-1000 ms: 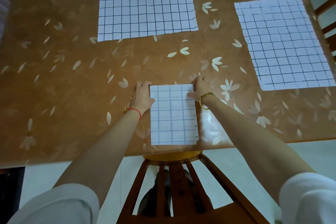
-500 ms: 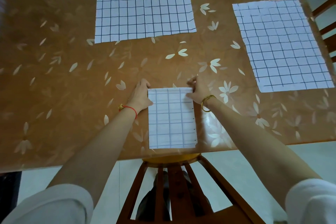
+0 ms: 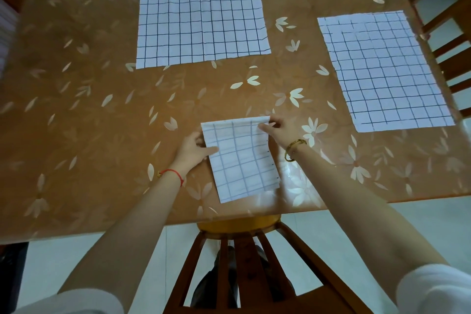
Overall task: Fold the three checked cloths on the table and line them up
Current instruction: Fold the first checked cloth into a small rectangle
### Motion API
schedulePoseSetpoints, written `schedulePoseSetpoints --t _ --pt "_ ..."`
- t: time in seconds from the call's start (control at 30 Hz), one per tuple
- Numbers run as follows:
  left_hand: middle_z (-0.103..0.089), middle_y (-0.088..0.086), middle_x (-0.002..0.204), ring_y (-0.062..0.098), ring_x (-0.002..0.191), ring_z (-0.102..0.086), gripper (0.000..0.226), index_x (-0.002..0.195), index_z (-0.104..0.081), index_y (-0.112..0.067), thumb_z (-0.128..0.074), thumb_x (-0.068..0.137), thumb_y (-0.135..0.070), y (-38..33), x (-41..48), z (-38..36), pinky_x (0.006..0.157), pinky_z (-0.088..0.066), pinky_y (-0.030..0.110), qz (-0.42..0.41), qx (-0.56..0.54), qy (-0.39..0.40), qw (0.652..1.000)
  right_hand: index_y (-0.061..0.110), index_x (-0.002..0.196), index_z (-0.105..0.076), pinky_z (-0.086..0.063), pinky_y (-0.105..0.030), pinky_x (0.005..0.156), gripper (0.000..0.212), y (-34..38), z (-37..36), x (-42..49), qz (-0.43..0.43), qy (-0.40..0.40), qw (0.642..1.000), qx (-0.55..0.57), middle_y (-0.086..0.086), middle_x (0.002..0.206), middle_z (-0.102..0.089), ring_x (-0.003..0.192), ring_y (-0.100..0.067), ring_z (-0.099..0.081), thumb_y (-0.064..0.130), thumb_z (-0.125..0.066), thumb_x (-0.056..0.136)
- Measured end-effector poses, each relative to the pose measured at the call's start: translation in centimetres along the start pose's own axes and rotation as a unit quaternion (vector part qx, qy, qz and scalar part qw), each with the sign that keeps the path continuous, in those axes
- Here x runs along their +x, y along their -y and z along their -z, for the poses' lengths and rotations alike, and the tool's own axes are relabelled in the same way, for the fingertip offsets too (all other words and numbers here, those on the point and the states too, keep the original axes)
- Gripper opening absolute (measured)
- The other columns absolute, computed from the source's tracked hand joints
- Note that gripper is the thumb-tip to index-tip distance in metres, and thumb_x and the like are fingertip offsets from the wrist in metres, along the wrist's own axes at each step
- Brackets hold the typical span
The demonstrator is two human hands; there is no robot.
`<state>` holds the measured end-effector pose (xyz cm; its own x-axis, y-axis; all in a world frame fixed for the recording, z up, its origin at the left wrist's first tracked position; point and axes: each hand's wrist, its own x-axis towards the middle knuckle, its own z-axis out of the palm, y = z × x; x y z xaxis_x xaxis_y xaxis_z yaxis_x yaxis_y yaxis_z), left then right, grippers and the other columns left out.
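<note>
Folded checked cloth (image 3: 242,160) lies near the front edge of the worktop (image 3: 89,122), a narrow upright rectangle slightly askew, its far edge lifted a little off the surface. A person's left hand (image 3: 195,146) pinches the cloth's upper left edge, thumb on top of the fabric. The right hand (image 3: 279,129) grips the upper right corner, thumb and fingers closed on the raised far edge. Both grips sit at the cloth's far end; the rest of it trails toward the person between the two forearms. A red cord (image 3: 173,173) circles the left wrist, a gold bangle (image 3: 293,148) the right. Two unfolded checked cloths lie flat and well apart: one (image 3: 201,23) at the far centre, the other (image 3: 384,69) at the right edge. A wooden chair (image 3: 239,250) stands below the front edge.
</note>
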<state>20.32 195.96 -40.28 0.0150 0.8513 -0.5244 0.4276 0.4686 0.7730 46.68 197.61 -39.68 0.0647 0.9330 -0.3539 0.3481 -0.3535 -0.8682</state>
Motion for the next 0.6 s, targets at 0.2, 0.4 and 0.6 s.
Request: schedulePoseSetpoints --t 0.2,0.4,0.6 --pt "-0.073 0.018 0.094 0.024 0.080 -0.074 0.014 0.101 -0.069 0.003 -0.068 0.087 0.003 1.4 -1.7 -0.9 0.070 -0.060 0.026 0.057 -0.149 -0.012 0.987 0.019 0.091 -0.075 -0.043 -0.017 0.062 0.012 0.8 0.2 -1.3 0.007 0.001 0.997 0.074 0.009 0.061 -0.058 0.056 -0.007 -0.047 0.010 -0.070 0.085" --pt "-0.071 0.012 0.107 0.021 0.097 -0.070 0.023 0.106 -0.071 0.000 -0.058 0.090 0.009 2.4 -1.9 -1.1 0.093 -0.056 0.035 0.090 -0.203 -0.031 0.975 0.010 0.088 -0.073 -0.041 -0.014 0.063 0.008 -0.1 0.7 -3.2 0.036 0.022 0.999 -0.009 -0.006 0.073 -0.063 0.060 -0.001 -0.051 0.005 -0.074 0.081" --pt "-0.065 0.010 0.115 0.022 0.102 -0.067 0.042 0.115 -0.065 0.001 -0.030 0.094 0.012 2.1 -3.2 -0.8 0.086 -0.056 0.032 0.134 -0.276 -0.090 0.947 0.026 0.088 -0.078 -0.038 -0.008 0.060 0.018 -2.5 1.4 -5.5 0.049 0.083 0.985 -0.146 -0.010 0.088 -0.070 0.058 0.001 -0.046 0.010 -0.073 0.081"
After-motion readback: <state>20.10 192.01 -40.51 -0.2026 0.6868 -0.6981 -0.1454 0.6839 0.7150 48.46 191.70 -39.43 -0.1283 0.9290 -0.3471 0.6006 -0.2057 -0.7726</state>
